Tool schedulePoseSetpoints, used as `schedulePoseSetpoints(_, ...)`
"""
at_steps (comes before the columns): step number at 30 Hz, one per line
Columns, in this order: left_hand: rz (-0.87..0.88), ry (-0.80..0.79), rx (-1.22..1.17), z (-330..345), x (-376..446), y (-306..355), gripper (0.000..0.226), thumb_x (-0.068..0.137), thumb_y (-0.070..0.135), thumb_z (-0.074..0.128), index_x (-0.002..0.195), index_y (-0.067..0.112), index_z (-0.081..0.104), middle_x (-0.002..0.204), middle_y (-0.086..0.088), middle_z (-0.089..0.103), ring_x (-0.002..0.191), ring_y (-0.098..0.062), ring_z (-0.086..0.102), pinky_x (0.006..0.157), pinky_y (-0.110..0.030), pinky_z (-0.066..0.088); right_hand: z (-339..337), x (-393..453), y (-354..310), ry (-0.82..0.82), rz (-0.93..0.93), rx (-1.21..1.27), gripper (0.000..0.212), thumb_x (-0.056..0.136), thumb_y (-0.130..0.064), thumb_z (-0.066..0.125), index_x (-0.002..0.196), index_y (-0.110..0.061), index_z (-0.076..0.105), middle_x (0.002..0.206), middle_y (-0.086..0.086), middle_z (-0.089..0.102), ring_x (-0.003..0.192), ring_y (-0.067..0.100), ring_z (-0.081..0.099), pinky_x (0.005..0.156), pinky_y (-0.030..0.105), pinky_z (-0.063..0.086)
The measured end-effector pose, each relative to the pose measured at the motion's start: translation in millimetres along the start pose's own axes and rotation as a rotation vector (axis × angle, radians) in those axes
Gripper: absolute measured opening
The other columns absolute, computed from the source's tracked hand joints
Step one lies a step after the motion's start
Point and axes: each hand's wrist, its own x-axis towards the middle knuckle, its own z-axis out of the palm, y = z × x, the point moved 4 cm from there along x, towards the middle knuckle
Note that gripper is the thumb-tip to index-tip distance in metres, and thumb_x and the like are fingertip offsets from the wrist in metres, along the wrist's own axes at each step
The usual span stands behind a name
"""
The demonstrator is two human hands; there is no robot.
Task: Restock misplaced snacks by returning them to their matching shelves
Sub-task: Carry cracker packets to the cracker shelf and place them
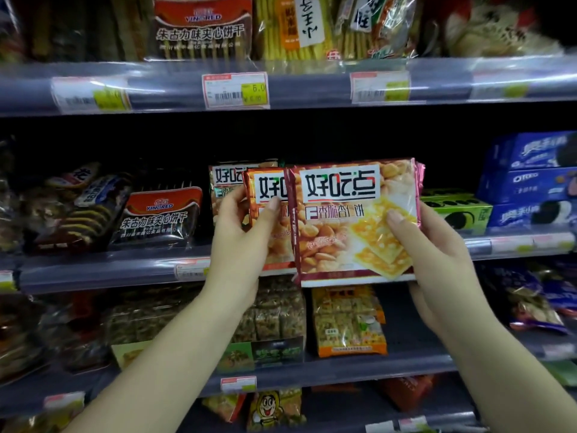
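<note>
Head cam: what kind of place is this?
Most likely a shop's snack aisle: tiered grey shelves with clear plastic rails, a barcoded price tag, stacked blue cookie boxes. Both hands hold pink-edged cracker packets.

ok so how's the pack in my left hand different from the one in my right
The orange-edged pack in the left hand has an orange border; the pink-edged pack in the right hand has a pink one. The pink-edged pack sits in front, its face fully visible, and overlaps the orange-edged pack. Both carry the same white logo panel and show nuts.
</note>
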Motion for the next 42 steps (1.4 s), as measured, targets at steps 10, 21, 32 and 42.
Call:
schedulePoseSetpoints(10, 0.022, -0.244, 0.087, 36.9, 25.1, 7.9, 0.073, 0.064, 0.064, 0.071, 0.128, 0.035, 0.049, 0.114, 0.013, 0.070, 0.104, -0.009, 0.069, 0.092, -0.037, 0.054, 10.2, 53.5, 25.7, 0.089, -0.049, -0.109, 0.021, 0.089, -0.041, 0.060, 0.109, -0.045, 0.058, 0.110, -0.013, 0.071, 0.100, 0.006, 0.069, 0.084, 0.034, 0.058)
schedulePoseSetpoints(21, 0.140, -0.254, 0.437, 34.7, 92.3, 2.0, 0.055, 0.084, 0.034, 0.072, 0.133, 0.034, 0.048, 0.105, 0.027, 0.062, 0.089, 0.019, 0.058, 0.081, -0.013, 0.049, 10.5, 128.7, 21.7, 0.039, -0.076, -0.451, 0.054, 0.079, -0.035, 0.073, 0.125, -0.019, 0.050, 0.106, -0.002, 0.070, 0.094, 0.013, 0.070, 0.081, 0.040, 0.060)
schedulePoseSetpoints(32, 0.312, -0.298, 0.691, 31.3, 91.0, -2.5, 0.087, 0.074, 0.039, 0.079, 0.144, 0.035, 0.027, 0.137, 0.007, 0.052, 0.123, -0.011, 0.053, 0.106, -0.040, 0.044, -3.7, 159.8, 22.4, -0.268, -0.142, -0.890, 0.091, 0.071, -0.039, 0.080, 0.145, -0.021, 0.029, 0.119, -0.011, 0.050, 0.104, 0.007, 0.056, 0.081, 0.017, 0.047)
schedulePoseSetpoints(42, 0.286, -0.345, 1.006, 50.0, 104.9, 1.9, 0.084, 0.077, 0.044, 0.075, 0.143, 0.022, 0.028, 0.124, -0.004, 0.060, 0.110, -0.023, 0.058, 0.085, -0.028, 0.042, -10.5, 167.6, 38.9, -0.238, -0.140, -0.922, 0.072, 0.075, -0.034, 0.078, 0.135, -0.023, 0.040, 0.108, -0.012, 0.054, 0.077, -0.001, 0.056, 0.058, 0.010, 0.042)
